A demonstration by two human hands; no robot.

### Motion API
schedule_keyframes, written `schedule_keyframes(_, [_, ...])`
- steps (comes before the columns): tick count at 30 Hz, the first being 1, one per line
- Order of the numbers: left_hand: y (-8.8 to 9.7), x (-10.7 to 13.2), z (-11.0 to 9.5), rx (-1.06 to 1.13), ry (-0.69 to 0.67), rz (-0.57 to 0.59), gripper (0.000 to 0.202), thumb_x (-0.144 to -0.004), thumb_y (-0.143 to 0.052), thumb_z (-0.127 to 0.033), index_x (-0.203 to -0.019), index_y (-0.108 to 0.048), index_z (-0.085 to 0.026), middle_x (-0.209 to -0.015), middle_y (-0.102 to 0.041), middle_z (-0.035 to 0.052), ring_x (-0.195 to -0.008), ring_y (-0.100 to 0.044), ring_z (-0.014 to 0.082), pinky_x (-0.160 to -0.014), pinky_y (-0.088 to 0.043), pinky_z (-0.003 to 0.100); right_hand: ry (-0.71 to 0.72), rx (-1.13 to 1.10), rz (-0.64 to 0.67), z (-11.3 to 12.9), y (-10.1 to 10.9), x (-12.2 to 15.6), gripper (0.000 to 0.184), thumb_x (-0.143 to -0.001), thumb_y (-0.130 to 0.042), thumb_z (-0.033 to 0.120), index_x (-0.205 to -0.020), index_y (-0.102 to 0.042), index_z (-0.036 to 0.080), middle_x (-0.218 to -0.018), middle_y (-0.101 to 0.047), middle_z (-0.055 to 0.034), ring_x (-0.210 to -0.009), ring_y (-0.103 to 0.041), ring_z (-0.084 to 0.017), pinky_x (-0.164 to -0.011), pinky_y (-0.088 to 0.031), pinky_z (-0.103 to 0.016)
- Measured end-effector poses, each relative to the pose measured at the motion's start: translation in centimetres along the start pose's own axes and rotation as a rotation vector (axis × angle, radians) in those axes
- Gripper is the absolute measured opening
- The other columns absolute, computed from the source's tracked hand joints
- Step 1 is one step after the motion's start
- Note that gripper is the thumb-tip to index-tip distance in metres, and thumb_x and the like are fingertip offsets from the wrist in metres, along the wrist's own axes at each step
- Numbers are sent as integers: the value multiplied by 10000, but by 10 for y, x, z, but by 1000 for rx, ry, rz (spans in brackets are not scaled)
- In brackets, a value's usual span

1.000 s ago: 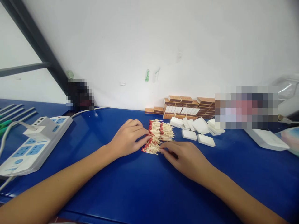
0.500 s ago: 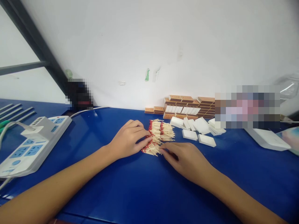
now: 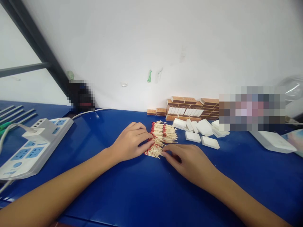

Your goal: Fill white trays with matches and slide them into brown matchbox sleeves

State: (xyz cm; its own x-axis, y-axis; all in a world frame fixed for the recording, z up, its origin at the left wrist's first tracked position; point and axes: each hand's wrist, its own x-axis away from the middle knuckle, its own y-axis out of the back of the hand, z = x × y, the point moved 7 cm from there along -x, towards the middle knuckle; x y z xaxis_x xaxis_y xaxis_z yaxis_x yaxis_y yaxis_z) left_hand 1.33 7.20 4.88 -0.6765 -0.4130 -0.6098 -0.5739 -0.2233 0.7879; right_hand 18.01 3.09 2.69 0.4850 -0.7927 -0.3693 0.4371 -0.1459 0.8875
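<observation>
A pile of red-headed matches (image 3: 169, 134) lies on the blue table, most heads turned left and the pale sticks pointing right. My left hand (image 3: 130, 142) rests at the pile's left side, fingers bent, with thumb and forefinger closed against the match heads. From the right, my right hand (image 3: 187, 160) reaches to the stick ends of the nearer matches, thumb and fingertips pinched together there. The fingertips cover part of these matches, so how many lie between them cannot be made out.
Brown matchboxes (image 3: 183, 100) are stacked against the wall, with white inner trays (image 3: 204, 127) scattered before them. A white power strip (image 3: 30, 151) with a cable is on the left, near several metal rods (image 3: 17, 114). Pixelated patches hide things at both sides.
</observation>
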Motion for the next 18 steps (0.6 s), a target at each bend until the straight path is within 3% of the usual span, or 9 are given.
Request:
schedule_keyframes(6, [1,-1,-2,-15,-9,10,164,-1027,-625,-314,-1040,-738,-197,-912,-773,52,-935,-668,214,-821,-485,378,-38,66,-80,-10,11,-2,252,-1044,-547,318,-943,-754,216,-712,-753,-13,-563,-655,-161,-550,-365,-279])
schedule_keyframes(12, [3,-1,-6,-11,-44,-5,171,-1022,-639,-294,-1022,-749,-164,-893,-768,53,-916,-671,209,-798,-476,363,-219,314,-193,-59,40,-3,242,-993,-576,378,-912,-738,218,-599,-682,4,-495,-587,-175,-540,-303,-294])
schedule_keyframes(15, [2,-1,-7,-11,-57,-12,172,-1024,-636,-293,-1022,-749,-163,-894,-771,52,-920,-668,205,-808,-478,363,-273,390,-190,-81,45,-1,215,-972,-583,370,-934,-729,217,-655,-704,-13,-557,-611,-200,-551,-289,-298])
schedule_keyframes(18, [2,-1,-8,-14,-53,-9,178,-1027,-628,-300,-1025,-749,-169,-891,-771,51,-916,-665,204,-803,-477,363,-248,364,-148,-92,36,-3,256,-985,-567,380,-1063,-730,199,-787,-741,-46,-619,-631,-207,-582,-344,-303])
